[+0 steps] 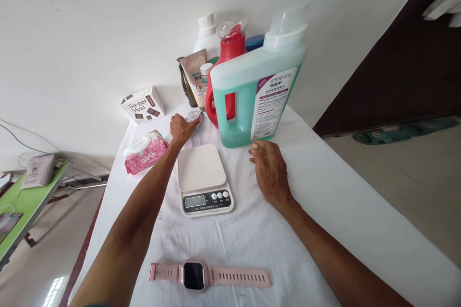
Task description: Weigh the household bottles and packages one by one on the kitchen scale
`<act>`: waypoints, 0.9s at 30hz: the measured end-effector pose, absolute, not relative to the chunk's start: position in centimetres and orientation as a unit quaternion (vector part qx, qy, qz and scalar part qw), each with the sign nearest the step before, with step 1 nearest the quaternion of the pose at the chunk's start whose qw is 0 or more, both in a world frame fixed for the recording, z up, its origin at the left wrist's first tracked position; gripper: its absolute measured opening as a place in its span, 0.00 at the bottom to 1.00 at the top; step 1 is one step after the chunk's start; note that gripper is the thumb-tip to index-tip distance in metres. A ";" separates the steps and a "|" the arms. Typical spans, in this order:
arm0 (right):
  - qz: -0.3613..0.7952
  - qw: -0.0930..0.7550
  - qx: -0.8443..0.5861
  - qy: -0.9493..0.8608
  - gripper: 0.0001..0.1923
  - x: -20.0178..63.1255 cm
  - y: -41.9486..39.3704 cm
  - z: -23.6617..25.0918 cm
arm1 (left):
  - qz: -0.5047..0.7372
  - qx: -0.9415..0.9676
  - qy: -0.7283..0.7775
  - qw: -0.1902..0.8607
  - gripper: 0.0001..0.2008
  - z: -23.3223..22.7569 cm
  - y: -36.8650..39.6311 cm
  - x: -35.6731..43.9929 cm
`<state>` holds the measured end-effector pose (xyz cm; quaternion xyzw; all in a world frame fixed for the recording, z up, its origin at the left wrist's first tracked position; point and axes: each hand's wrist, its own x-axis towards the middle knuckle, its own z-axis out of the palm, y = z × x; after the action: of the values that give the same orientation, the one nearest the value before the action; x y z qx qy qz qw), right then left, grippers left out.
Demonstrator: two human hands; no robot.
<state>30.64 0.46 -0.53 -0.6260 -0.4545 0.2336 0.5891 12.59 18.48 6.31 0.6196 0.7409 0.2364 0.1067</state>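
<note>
My left hand (181, 128) reaches past the white kitchen scale (203, 177) and closes on a small flat packet (195, 116) lying on the white tablecloth. My right hand (270, 170) rests flat on the cloth, fingers together, just in front of the big teal detergent jug (252, 91), holding nothing. The scale's platform is bare and its display is blank.
A pink wet-wipes pack (146, 151) and a "Super Meal" box (143, 104) lie at the left. Behind the jug stand a red bottle (225, 76), a white bottle (207, 33), a tube and small bottles. A pink watch (209, 276) lies near me. A green table (21, 206) is far left.
</note>
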 end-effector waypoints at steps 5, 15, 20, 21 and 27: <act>0.235 0.589 -0.624 -0.456 0.24 30.7 0.5 -0.5 | 0.219 0.624 0.738 0.136 0.30 6.0 18.5 14.6; 0.223 0.595 -0.619 -0.462 0.27 30.9 0.7 -1.1 | 0.333 0.747 0.571 0.067 0.26 9.2 11.5 7.5; 0.220 0.594 -0.620 -0.463 0.28 30.8 0.8 -1.4 | 0.292 0.731 0.606 -0.113 0.38 11.0 8.6 -1.4; 0.220 0.593 -0.621 -0.463 0.28 30.8 0.8 -1.4 | 0.241 0.724 0.639 -0.099 0.43 10.9 8.5 -2.8; 0.222 0.585 -0.631 -0.459 0.29 30.7 0.5 -1.1 | 0.079 0.705 0.705 -0.005 0.59 8.5 9.5 -7.2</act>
<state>30.68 0.49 -1.06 -0.6313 -0.4586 0.2218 0.5848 -7.19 9.54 8.53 0.7045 0.7052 0.0792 -0.0054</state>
